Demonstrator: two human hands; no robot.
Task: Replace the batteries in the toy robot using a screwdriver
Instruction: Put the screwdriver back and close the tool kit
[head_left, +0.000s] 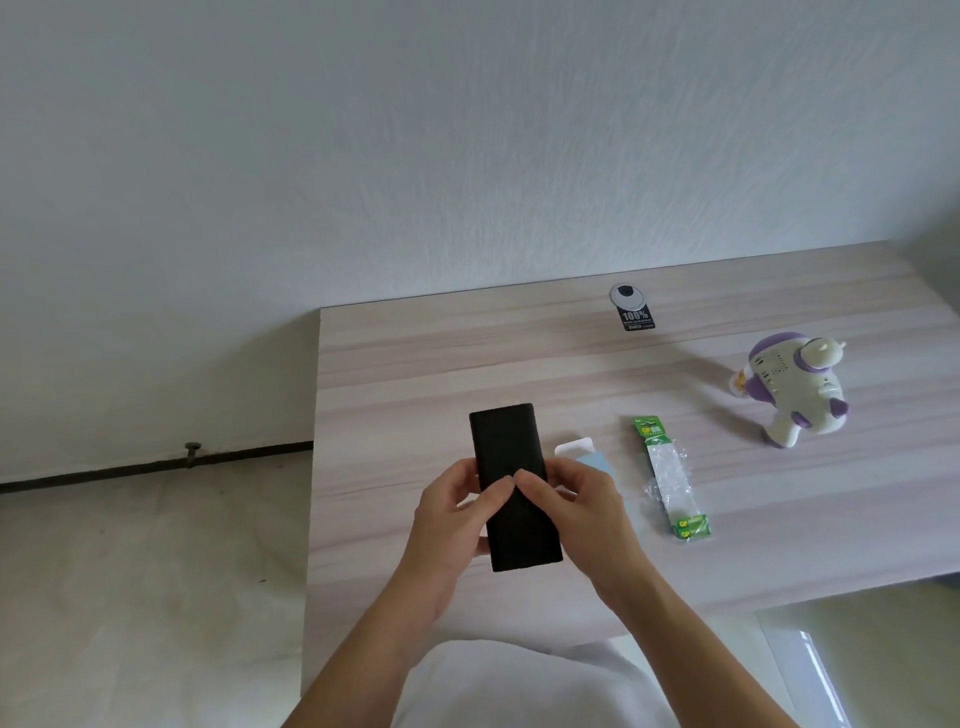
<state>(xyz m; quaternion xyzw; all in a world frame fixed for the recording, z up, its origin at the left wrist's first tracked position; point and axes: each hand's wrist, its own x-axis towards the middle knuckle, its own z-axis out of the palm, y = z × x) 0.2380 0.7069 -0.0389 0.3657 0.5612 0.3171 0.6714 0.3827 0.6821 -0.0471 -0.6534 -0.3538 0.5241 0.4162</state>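
Observation:
A long black rectangular case (511, 457) is held just above the wooden table (415, 364). My left hand (452, 525) grips its left side and my right hand (576, 514) grips its right side, with both thumbs pressed on its top face. A white and purple toy robot (789, 387) lies on the table at the far right. Between the case and the toy lies a green pack of batteries (670, 478) with a torn clear blister. No screwdriver is visible.
A white and light blue piece of packaging (579, 452) lies partly hidden behind my right hand. A black and white tag (631, 307) sits near the table's back edge by the wall. The floor lies to the left of the table.

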